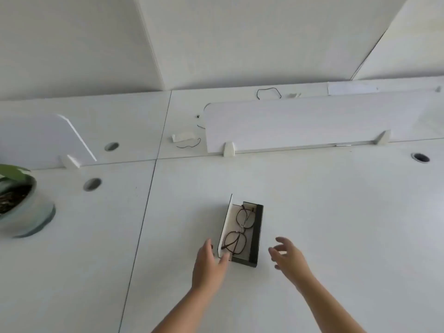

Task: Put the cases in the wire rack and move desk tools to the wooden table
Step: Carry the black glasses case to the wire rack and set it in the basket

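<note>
Black boxy case (255, 236), lid up, cradles thin wire-rimmed glasses (240, 230).

White desk, sparsely set

The white desk (312, 200) carried an open glasses case (255, 236) near its front, a potted plant (16, 203) at the left edge, and a low divider panel (300, 123) with stray black cords (189, 144) behind.

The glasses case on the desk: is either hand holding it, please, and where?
Nothing is gripped. The left hand touches the glasses case at its near left corner; the right hand hovers open beside it.
</note>
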The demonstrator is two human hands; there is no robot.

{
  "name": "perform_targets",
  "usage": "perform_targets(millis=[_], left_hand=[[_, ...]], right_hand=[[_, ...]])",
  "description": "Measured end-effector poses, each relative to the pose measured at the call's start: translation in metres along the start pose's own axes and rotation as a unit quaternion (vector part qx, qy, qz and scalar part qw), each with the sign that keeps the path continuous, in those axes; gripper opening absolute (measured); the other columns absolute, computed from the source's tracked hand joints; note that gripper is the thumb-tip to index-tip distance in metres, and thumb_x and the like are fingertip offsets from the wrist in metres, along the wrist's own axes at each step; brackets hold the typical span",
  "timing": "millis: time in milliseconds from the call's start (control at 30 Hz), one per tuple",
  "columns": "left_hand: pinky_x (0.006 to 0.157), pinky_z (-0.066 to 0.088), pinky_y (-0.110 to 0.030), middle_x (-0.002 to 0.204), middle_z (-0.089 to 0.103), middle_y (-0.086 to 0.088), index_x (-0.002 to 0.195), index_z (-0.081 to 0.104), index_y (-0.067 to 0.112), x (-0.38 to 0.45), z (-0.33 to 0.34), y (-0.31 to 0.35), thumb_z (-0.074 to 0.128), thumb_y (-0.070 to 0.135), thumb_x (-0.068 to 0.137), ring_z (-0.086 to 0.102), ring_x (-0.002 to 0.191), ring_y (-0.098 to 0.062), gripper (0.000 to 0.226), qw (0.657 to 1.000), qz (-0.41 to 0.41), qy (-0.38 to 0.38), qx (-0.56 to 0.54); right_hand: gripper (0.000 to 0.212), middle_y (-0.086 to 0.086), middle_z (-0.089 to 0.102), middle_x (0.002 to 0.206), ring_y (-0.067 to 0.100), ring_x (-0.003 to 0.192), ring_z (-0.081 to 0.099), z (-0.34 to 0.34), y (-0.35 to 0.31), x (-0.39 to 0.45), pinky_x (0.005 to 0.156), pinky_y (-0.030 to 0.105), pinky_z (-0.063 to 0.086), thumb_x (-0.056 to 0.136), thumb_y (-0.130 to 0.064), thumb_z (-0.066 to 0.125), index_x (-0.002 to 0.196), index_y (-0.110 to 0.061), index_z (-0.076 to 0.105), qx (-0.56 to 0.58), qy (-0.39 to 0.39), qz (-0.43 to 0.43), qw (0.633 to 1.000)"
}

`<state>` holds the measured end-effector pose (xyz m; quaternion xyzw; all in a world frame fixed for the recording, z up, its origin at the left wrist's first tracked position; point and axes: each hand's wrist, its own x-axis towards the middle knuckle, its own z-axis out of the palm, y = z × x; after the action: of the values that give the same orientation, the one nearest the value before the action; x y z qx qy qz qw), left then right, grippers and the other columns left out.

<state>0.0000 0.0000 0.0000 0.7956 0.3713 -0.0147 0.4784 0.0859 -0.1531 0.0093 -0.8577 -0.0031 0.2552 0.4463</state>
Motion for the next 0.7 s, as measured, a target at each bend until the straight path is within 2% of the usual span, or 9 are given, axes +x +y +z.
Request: perform_targets(millis=[67,167,267,367,433,467,533,567,700], left_hand=[[0.085,0.04,-0.031,0.12,0.057,-0.015,0.124,0.044,0.005,0.017,0.009,0.002,0.042,0.016,0.091,0.052,0.113,-0.031,0.035,0.997,0.047,0.002,0.059],[0.069,0.035,-0.028,0.102,0.063,-0.015,0.113,0.052,0.001,0.028,0.005,-0.004,0.034,0.011,0.092,0.056,0.099,-0.032,0.029,0.987,0.107,0.019,0.116],[0.074,0.035,-0.023,0.112,0.064,-0.013,0.122,0.051,0.009,0.027,-0.012,-0.02,0.03,0.015,0.091,0.057,0.104,-0.029,0.037,0.967,0.197,-0.003,0.164],[0.082,0.042,-0.021,0.118,0.065,-0.005,0.122,0.053,0.017,0.017,-0.033,-0.035,0.025,0.032,0.086,0.058,0.107,-0.021,0.048,0.939,0.266,-0.072,0.205],[0.091,0.048,-0.024,0.126,0.06,0.002,0.124,0.051,0.024,0.009,-0.039,-0.046,0.02,0.051,0.088,0.053,0.114,-0.01,0.054,0.908,0.317,-0.085,0.259],[0.1,0.044,-0.025,0.136,0.047,0.006,0.128,0.046,0.027,0.002,-0.04,-0.047,0.015,0.062,0.084,0.041,0.123,-0.005,0.064,0.892,0.328,-0.121,0.285],[0.115,0.02,-0.028,0.145,0.007,0.014,0.136,0.028,0.035,-0.01,-0.036,-0.048,0.015,0.075,0.064,0.006,0.135,-0.004,0.084,0.886,0.258,-0.235,0.304],[0.116,0.013,-0.03,0.146,-0.001,0.014,0.137,0.023,0.038,-0.015,-0.033,-0.048,0.024,0.074,0.065,-0.001,0.138,-0.007,0.081,0.883,0.227,-0.262,0.316],[0.11,0.02,-0.02,0.15,0.016,0.0,0.132,0.03,0.034,-0.021,-0.018,-0.052,0.052,0.041,0.083,0.017,0.137,-0.014,0.054,0.912,0.206,-0.188,0.299]], right_hand=[[0.04,0.013,0.057,0.106,0.035,0.099,0.059,0.015,-0.01,0.018,0.091,0.048,0.05,0.088,-0.011,0.051,0.126,-0.005,0.04,-0.018,-0.012,0.016,1.0],[0.032,0.01,0.056,0.093,0.033,0.087,0.061,0.03,-0.013,0.022,0.083,0.042,0.055,0.086,-0.002,0.047,0.118,0.0,0.047,-0.004,-0.034,0.036,0.999],[0.028,0.008,0.058,0.085,0.02,0.07,0.06,0.03,0.003,-0.001,0.061,0.02,0.054,0.087,0.0,0.045,0.114,-0.005,0.051,-0.022,-0.104,0.039,0.994],[0.031,0.012,0.058,0.107,0.017,0.082,0.053,0.022,0.026,-0.015,0.072,0.023,0.043,0.082,-0.003,0.058,0.112,-0.002,0.053,-0.118,-0.021,-0.02,0.993],[0.058,0.015,0.044,0.127,0.018,0.096,0.049,0.014,0.04,-0.02,0.079,0.028,0.047,0.076,-0.003,0.067,0.127,-0.003,0.038,-0.134,0.005,-0.053,0.99],[0.072,0.013,0.037,0.133,0.021,0.105,0.048,0.011,0.043,-0.021,0.085,0.031,0.049,0.075,-0.005,0.069,0.134,-0.005,0.028,-0.146,-0.005,-0.077,0.986],[0.087,0.007,0.03,0.14,0.021,0.12,0.042,0.007,0.046,-0.021,0.096,0.031,0.045,0.075,-0.009,0.069,0.14,-0.012,0.01,-0.184,-0.039,-0.115,0.975],[0.09,0.006,0.029,0.141,0.02,0.122,0.04,0.007,0.043,-0.021,0.099,0.029,0.042,0.077,-0.01,0.068,0.14,-0.016,0.005,-0.195,-0.055,-0.12,0.972],[0.09,0.005,0.016,0.15,0.023,0.136,0.019,0.01,0.031,-0.011,0.111,0.032,0.028,0.081,-0.02,0.065,0.14,-0.022,-0.003,-0.283,-0.053,-0.157,0.945]])
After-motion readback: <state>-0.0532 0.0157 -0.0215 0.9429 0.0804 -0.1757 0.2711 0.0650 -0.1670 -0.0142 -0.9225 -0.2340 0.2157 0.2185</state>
